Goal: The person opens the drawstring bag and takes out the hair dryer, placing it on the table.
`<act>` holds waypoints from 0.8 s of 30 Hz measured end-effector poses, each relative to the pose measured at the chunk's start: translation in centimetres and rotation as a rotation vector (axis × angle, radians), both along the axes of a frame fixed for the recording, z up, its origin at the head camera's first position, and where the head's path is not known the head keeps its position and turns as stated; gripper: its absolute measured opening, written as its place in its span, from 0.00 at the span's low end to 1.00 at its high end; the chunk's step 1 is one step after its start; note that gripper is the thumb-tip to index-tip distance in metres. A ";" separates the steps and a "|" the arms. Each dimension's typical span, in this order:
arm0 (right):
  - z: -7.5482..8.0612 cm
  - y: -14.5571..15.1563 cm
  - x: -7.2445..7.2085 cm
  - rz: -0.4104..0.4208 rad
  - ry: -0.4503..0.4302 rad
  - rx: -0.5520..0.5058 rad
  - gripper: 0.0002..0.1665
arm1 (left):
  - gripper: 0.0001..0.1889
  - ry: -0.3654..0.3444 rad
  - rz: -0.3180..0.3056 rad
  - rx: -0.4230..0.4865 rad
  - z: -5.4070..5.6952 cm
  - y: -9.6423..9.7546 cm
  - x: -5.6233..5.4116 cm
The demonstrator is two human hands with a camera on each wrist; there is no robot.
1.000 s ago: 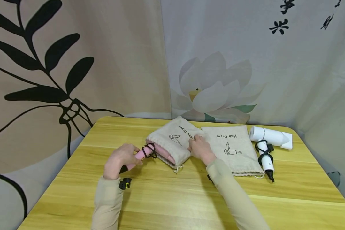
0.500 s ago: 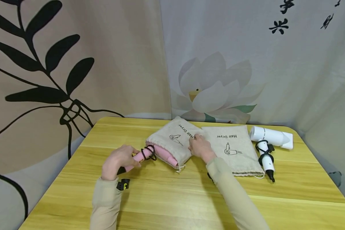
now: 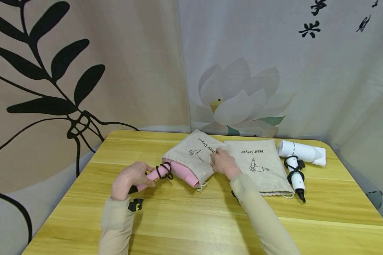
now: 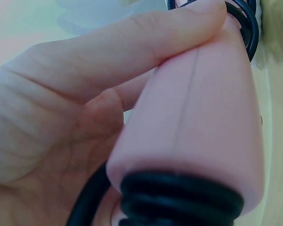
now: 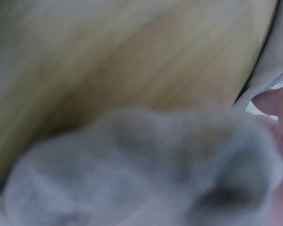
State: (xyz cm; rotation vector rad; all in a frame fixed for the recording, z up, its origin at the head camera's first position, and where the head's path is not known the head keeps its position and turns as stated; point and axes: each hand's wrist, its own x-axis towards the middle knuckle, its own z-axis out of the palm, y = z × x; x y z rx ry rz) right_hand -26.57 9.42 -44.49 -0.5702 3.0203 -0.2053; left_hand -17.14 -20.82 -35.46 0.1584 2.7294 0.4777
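My left hand [image 3: 132, 178] grips the handle of a pink hair dryer [image 3: 182, 172], its black cord wrapped round the handle. In the left wrist view the thumb lies along the pink handle [image 4: 198, 117], above its black ribbed cord sleeve [image 4: 179, 200]. Part of the dryer's barrel shows at the mouth of a grey cloth drawstring bag [image 3: 191, 150] printed "Hair Dryer"; the rest is hidden inside. My right hand [image 3: 224, 163] pinches the bag's right side. Blurred bag cloth [image 5: 146, 169] fills the lower right wrist view, with fingers at the right edge.
A second printed cloth bag [image 3: 265, 173] lies flat on the wooden table [image 3: 185, 226], right beside the first. Farther right lies a white hair dryer [image 3: 298, 151] with its black cord wound round the handle. A printed curtain [image 3: 140, 71] hangs behind the table.
My left hand has shifted slightly left with the pink hair dryer, and more of its barrel shows outside the bag. The right hand has stayed almost still on the cloth.
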 end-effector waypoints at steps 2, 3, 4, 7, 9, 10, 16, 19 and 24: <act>0.0 0.1 -0.1 0.001 -0.006 0.002 0.19 | 0.32 -0.001 -0.004 -0.003 0.0 -0.1 -0.1; 0.1 0.1 -0.1 0.001 -0.008 0.004 0.20 | 0.32 -0.001 -0.006 -0.005 0.0 -0.1 -0.1; 0.1 0.1 -0.1 0.001 -0.010 0.002 0.20 | 0.32 -0.001 -0.007 -0.007 0.0 -0.1 -0.1; 0.1 0.1 -0.1 0.001 -0.013 -0.002 0.19 | 0.32 0.000 -0.011 -0.007 0.0 -0.2 -0.1; 0.2 0.2 -0.1 0.002 -0.013 -0.004 0.19 | 0.32 0.003 -0.015 -0.003 0.0 -0.2 -0.1; 0.1 0.2 -0.1 0.001 -0.014 -0.005 0.19 | 0.31 0.004 -0.017 0.000 0.0 -0.2 -0.1; 0.0 0.2 -0.2 0.001 -0.011 -0.007 0.19 | 0.31 0.007 -0.026 0.011 -0.1 -0.2 -0.1; 0.1 0.3 -0.2 0.002 -0.008 -0.009 0.21 | 0.30 0.007 -0.029 0.015 -0.1 -0.2 -0.1; 0.2 0.3 -0.1 -0.002 -0.009 -0.006 0.20 | 0.31 0.005 -0.028 0.019 -0.1 -0.2 -0.1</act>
